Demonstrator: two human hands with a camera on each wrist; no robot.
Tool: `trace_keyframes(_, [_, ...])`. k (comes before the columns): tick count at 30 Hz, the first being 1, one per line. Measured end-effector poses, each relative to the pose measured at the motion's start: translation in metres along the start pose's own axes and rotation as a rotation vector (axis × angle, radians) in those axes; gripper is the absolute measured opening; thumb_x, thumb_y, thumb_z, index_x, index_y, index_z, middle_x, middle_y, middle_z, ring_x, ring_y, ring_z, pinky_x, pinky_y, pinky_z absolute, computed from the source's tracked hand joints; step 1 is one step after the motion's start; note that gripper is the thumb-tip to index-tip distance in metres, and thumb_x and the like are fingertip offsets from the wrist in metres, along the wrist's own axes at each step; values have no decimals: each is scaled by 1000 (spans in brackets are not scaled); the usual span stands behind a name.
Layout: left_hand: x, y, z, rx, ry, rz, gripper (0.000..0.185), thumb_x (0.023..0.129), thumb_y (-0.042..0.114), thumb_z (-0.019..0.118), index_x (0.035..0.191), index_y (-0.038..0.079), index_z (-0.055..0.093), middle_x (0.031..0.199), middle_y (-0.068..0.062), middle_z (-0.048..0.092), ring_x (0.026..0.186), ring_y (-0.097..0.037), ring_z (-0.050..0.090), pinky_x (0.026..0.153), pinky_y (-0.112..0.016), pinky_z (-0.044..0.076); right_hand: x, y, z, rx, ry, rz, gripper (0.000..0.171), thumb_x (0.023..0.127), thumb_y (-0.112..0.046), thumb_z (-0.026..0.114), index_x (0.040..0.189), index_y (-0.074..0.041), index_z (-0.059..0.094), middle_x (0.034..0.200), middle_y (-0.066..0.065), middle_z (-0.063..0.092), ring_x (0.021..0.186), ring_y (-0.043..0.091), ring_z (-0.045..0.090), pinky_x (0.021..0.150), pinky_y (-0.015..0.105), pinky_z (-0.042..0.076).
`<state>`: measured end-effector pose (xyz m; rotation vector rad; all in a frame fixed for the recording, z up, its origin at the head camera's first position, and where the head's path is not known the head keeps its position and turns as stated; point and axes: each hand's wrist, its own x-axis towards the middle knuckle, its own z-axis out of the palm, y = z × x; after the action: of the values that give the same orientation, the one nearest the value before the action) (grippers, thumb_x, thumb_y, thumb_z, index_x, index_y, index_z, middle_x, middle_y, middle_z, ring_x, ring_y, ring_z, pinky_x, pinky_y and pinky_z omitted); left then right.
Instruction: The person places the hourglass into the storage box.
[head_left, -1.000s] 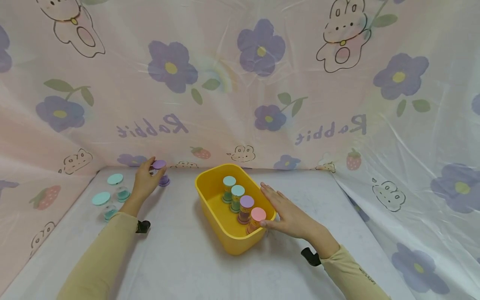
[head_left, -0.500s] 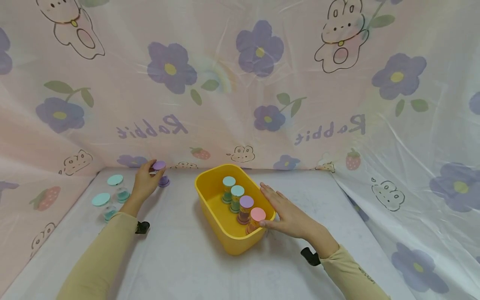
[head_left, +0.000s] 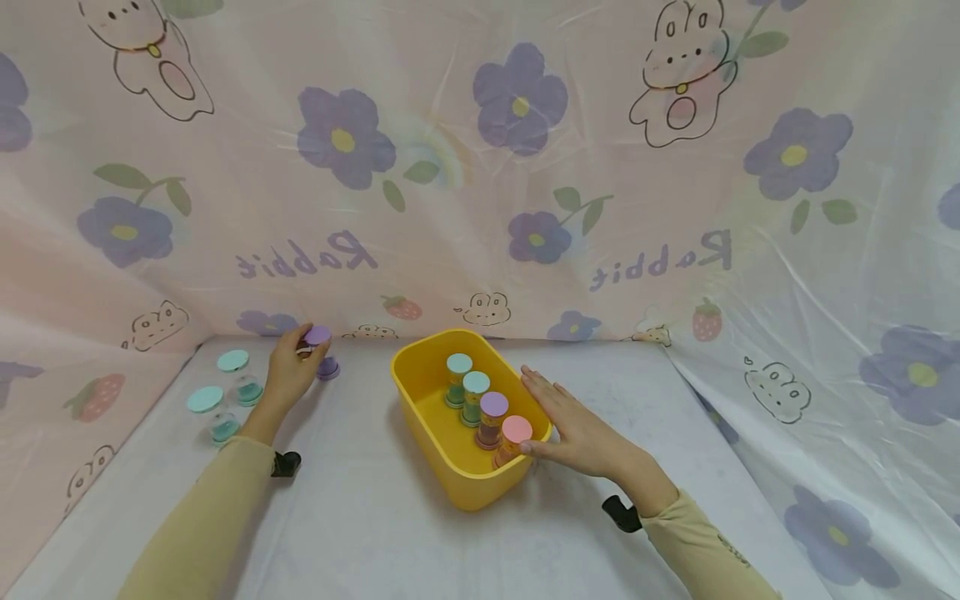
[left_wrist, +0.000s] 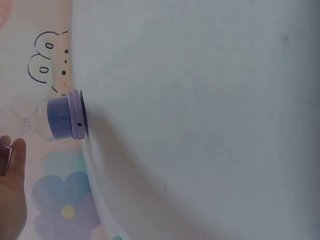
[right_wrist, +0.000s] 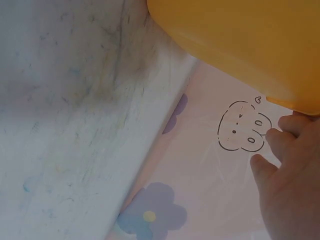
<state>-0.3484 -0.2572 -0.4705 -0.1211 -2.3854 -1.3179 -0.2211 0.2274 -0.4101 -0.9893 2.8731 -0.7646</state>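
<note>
Left of centre in the head view, your left hand (head_left: pixel 288 371) pinches the purple-lidded jar (head_left: pixel 319 350) by its top near the back edge of the white table (head_left: pixel 360 517); against the frames from a second ago it sits a shade lower and the jar barely shifted, so I judge the pick-up has hardly begun. At centre the yellow bin (head_left: pixel 450 475) holds four jars in a row, two teal-lidded, one purple, one pink. Your right hand (head_left: pixel 577 429) lies with fingers straight against the bin's right rim, unmoved, steadying it. At the left, two teal-lidded jars (head_left: pixel 225 392) stand on the table.

Upper left in the left wrist view, the jar's purple base (left_wrist: pixel 67 114) rests on the table, with fingertips (left_wrist: pixel 15 155) just beside it; the grip itself is out of frame.

Lower right in the right wrist view, your fingers (right_wrist: pixel 280 145) press the bin's outer wall (right_wrist: pixel 240 40), loosely extended
</note>
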Motion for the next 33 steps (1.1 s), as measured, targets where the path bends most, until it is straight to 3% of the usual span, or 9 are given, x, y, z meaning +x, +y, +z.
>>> trace_keyframes(9, [-9,8,1,-43,49,-8,58,104,15,65,151,-9,43,138,-29,51,124,-39,56,86,2,39,1,-2,-1,7,5,-4,97,96,-45,72,166,-7,17,175,1,11,160,25,11,128,56,12])
trace_keyframes(16, [-18,20,1,-72,94,36,56,102,12,68,149,-9,46,134,-28,54,117,-33,57,87,0,42,1,-1,0,-3,6,0,96,96,-45,72,167,-8,17,175,2,11,160,26,12,127,58,13])
trace_keyframes(23, [-26,39,3,-120,169,46,52,97,5,72,144,-9,53,129,-25,58,107,-9,54,88,-5,47,0,-3,-1,10,0,10,97,96,-44,73,167,-9,17,175,0,10,160,25,11,128,57,12])
trace_keyframes(28, [-32,58,2,-139,191,105,51,94,-1,73,141,-10,55,125,-26,60,102,2,52,87,-5,48,1,-1,1,7,6,6,95,96,-43,72,167,-10,17,175,1,11,160,26,12,127,59,13])
trace_keyframes(33, [-36,78,1,-150,180,188,51,93,-1,75,140,-10,57,121,-25,61,100,3,54,86,-5,48,1,1,2,-37,21,-29,96,97,-52,68,167,-8,17,174,3,12,160,26,13,128,57,13])
